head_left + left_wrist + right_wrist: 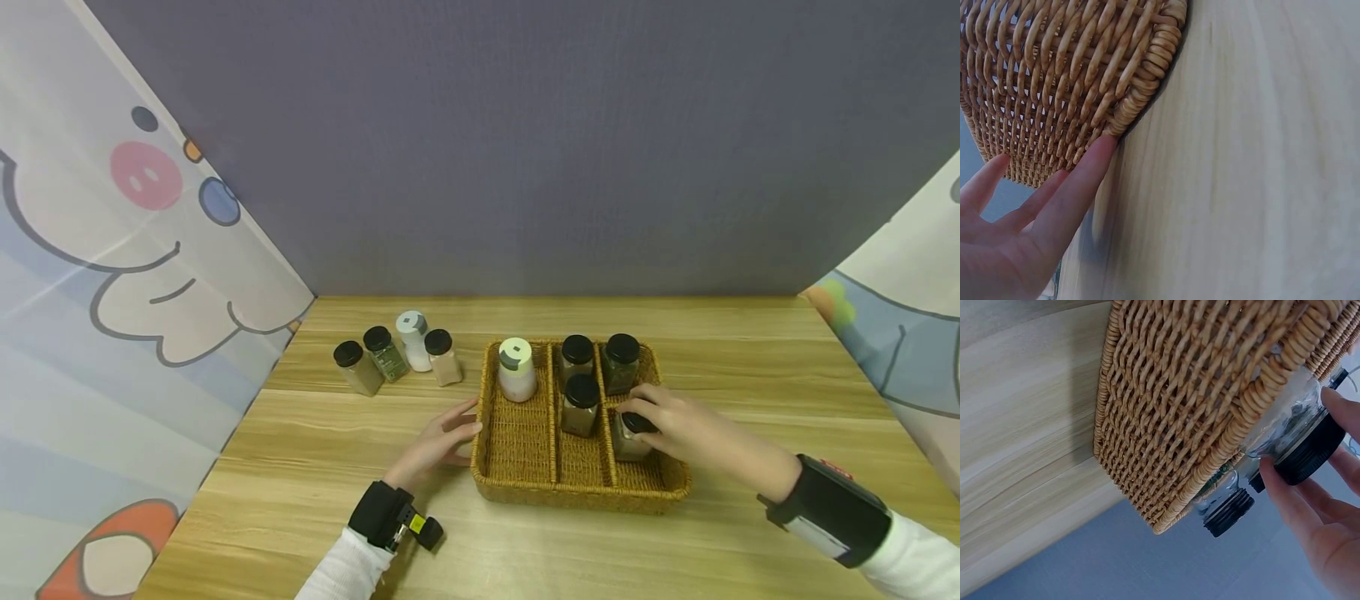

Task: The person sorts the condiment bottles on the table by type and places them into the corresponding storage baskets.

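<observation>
My right hand (pixel 666 421) pinches a clear glass spice jar (pixel 628 446) by its black lid (pixel 1311 449), in the front right compartment of a divided wicker basket (pixel 517 483). The left hand (pixel 438 437) rests its straight fingertips against the basket's left outer wall, as the left wrist view shows too. Inside the basket, a white bottle (pixel 517 379) stands in the left compartment. Two black-lidded jars stand in the middle one, the nearer jar (pixel 580 408) in front of the farther jar (pixel 576 354). Another black-lidded jar (pixel 621 367) is in the back right compartment.
Left of the basket stand a tan-filled jar (pixel 362 373), a green-filled jar (pixel 387 357), a white bottle (pixel 414 340) and a beige-filled jar (pixel 444 360). A grey wall panel (pixel 525 167) rises behind the wooden table (pixel 300 467). A printed cloth (pixel 112 292) borders the left side.
</observation>
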Action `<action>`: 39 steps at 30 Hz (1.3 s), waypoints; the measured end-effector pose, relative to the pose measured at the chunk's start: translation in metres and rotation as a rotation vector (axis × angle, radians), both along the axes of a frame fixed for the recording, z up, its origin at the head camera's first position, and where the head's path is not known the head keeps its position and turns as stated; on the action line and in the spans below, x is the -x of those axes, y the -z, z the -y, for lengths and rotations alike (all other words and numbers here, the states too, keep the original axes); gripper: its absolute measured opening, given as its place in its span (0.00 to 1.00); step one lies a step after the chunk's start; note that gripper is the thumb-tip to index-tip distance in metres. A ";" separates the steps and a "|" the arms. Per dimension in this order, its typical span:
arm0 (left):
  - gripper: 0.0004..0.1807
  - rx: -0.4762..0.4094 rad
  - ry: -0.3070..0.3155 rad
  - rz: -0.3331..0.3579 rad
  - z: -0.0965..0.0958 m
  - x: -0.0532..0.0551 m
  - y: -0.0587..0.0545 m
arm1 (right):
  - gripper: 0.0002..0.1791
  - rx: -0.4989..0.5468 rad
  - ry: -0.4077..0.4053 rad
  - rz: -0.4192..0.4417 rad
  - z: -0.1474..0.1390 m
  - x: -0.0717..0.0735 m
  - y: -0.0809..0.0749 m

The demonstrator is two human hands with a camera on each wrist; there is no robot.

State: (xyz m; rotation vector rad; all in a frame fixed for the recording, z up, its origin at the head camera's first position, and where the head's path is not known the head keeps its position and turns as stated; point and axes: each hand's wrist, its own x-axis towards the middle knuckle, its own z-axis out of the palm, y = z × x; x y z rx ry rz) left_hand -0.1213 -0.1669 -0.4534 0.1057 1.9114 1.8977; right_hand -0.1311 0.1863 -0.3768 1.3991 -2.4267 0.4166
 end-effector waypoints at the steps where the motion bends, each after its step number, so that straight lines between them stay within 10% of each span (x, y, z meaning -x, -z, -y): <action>1: 0.35 -0.001 0.000 0.002 0.000 0.000 0.000 | 0.25 0.000 0.000 0.003 0.000 0.000 0.000; 22: 0.34 0.011 -0.005 0.007 -0.001 0.000 -0.001 | 0.20 0.100 0.215 0.142 -0.009 -0.011 -0.008; 39: 0.38 0.004 0.006 -0.011 0.001 0.001 0.002 | 0.17 0.544 0.363 0.324 -0.029 -0.005 -0.002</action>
